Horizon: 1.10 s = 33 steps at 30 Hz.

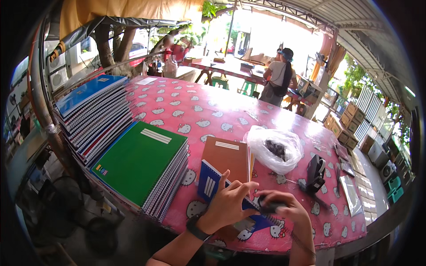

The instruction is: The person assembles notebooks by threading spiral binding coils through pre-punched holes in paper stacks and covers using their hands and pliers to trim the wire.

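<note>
My left hand (227,204), with a dark band at its wrist, grips the blue notebook (207,182) by its upper edge, fingers and thumb straddling it. The notebook stands tilted over the front part of the table. Just beside it, my right hand (290,207) is closed around a dark rounded object (271,203) whose kind I cannot make out. A thin dark coil (277,221) runs from the notebook's edge down past my right wrist. Behind the blue notebook lies a brown notebook (228,155) with white label lines.
A stack topped by a green notebook (140,155) stands left, next to a taller stack of spiral notebooks (95,115). A clear plastic bag (288,162) holds dark contents. A black device (316,173) stands right on the pink table (204,111). A person (279,77) stands beyond.
</note>
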{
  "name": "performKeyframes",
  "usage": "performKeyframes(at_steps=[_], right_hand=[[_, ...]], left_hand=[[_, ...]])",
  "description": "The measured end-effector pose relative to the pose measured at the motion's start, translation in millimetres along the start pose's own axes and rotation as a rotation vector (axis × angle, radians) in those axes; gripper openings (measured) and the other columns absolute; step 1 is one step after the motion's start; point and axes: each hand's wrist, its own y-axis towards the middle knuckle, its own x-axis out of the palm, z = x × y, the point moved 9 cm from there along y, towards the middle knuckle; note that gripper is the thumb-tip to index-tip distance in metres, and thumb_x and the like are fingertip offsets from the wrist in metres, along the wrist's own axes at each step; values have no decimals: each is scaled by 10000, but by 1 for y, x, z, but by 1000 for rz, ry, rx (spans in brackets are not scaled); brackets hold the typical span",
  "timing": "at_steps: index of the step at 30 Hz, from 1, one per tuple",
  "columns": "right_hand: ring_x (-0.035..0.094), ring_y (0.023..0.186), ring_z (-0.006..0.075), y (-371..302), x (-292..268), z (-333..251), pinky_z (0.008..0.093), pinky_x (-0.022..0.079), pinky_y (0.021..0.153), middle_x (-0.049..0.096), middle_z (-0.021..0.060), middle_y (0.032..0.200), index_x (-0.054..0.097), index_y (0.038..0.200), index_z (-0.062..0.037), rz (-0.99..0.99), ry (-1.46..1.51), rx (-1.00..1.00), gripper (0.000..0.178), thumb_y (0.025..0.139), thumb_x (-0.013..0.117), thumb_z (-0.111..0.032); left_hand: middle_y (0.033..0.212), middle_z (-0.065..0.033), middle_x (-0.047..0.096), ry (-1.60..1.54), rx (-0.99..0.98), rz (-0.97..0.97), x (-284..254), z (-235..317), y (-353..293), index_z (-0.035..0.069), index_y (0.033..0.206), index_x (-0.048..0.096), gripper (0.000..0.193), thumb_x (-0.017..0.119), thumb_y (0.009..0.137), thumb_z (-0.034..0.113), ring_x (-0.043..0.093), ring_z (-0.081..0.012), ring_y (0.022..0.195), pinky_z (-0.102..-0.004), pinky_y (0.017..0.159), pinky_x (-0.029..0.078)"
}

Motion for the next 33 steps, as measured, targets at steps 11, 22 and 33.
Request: performKeyframes(at_steps=[11,22,33], right_hand=[[576,961,173,20,-2,-10,306,442,865,603,113,1116,597,1062,20,177,235,-87,520,769,666,-405],[552,1048,193,31,8,3,322,429,892,589,144,1147,566,1102,8,123,212,-13,536,797,653,-424],[577,1021,202,40,-4,20,300,459,849,579,160,1172,562,1117,28,229,-120,157,605,754,688,-439]], left_hand=[[739,23,575,-2,-23,139,-23,-15,-6,107,1213,487,719,779,636,420,585,-167,902,-531,1102,100],[1230,-117,509,-91,-167,608,-62,-58,-26,56,1374,320,925,810,641,336,436,-260,1205,-463,1081,197],[1120,-37,545,-980,-476,512,-22,-125,-43,33,1338,405,691,739,734,36,521,-108,1013,-263,883,446]])
